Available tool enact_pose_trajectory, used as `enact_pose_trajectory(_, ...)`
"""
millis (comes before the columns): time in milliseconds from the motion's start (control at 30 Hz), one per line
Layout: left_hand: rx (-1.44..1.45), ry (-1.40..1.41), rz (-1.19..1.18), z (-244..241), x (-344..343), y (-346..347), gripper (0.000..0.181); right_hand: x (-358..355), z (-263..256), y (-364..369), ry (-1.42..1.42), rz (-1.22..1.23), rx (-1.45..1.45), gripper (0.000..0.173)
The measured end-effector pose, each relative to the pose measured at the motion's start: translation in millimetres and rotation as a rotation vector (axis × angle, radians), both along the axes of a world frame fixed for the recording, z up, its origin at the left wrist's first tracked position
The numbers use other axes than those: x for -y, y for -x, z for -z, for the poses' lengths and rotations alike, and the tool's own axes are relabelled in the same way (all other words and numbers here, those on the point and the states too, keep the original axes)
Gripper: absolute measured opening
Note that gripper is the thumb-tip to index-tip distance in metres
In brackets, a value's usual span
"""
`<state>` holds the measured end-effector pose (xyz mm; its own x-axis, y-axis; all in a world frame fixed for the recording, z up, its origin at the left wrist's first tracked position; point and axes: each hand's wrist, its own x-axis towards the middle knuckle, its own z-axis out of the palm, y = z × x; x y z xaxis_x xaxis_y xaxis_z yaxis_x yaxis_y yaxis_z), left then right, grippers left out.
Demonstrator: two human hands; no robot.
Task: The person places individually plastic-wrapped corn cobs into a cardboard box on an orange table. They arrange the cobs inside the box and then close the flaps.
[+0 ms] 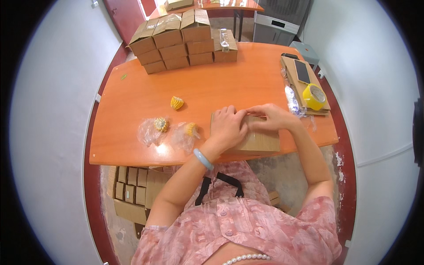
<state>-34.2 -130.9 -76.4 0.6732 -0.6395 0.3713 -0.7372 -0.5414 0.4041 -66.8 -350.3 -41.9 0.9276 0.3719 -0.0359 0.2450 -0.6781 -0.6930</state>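
Observation:
A closed cardboard box (pixel 261 140) sits at the table's near edge, in front of my body. My left hand (pixel 228 127) lies over its left part, with fingertips bent over the far edge. From the right, my right hand (pixel 273 116) reaches across the top, its thumb and forefinger spread near the left hand's fingers. What the right fingertips touch is hidden. Left of the box, a yellow corn piece (pixel 191 129) lies in a clear plastic bag (pixel 182 140). Another corn piece (pixel 161 124) rests by a second clear bag (pixel 148 132). Farther back stands a bare corn piece (pixel 177 103).
Stacked cardboard boxes (pixel 172 51) line the table's far left. At right, flattened cardboard (pixel 296 79) carries a phone (pixel 302 71) and a yellow tape roll (pixel 314 96), with plastic packaging (pixel 292 99) alongside. Below the table, a large carton (pixel 131 210) holds several small boxes.

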Motion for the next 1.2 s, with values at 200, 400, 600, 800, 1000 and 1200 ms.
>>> enact_pose_trajectory(200, -0.036, 0.015, -0.026, 6.8, 4.4, -4.2, 0.025, -31.8, -17.0, 40.9, 0.542, -0.047, 0.058, 0.136)
enact_pose_trajectory(400, 0.002, 0.184, -0.011, 6.5, -3.5, -2.5, 0.024, -35.1, -25.6, 33.2, 0.518, -0.062, 0.016, 0.131)
enact_pose_trajectory(600, 0.057, 0.485, 0.139, -30.1, -65.1, 53.1, 0.038, -8.9, -23.1, 25.1, 0.327, 0.157, -0.003, 0.125)
enact_pose_trajectory(800, -0.249, 0.422, 0.272, 18.6, -144.1, 84.1, 0.035, 42.7, -32.7, -63.3, 0.173, 0.596, 0.092, 0.128)
enact_pose_trajectory(1000, -0.557, 0.545, 0.154, 84.2, -189.4, 102.6, 0.036, 57.8, -52.8, -207.0, 0.036, 0.912, 0.144, 0.135)
enact_pose_trajectory(1200, -0.713, 0.569, 0.033, 123.2, -208.2, 121.0, 0.039, 29.4, -65.5, -316.0, 0.162, 0.982, 0.096, 0.129)
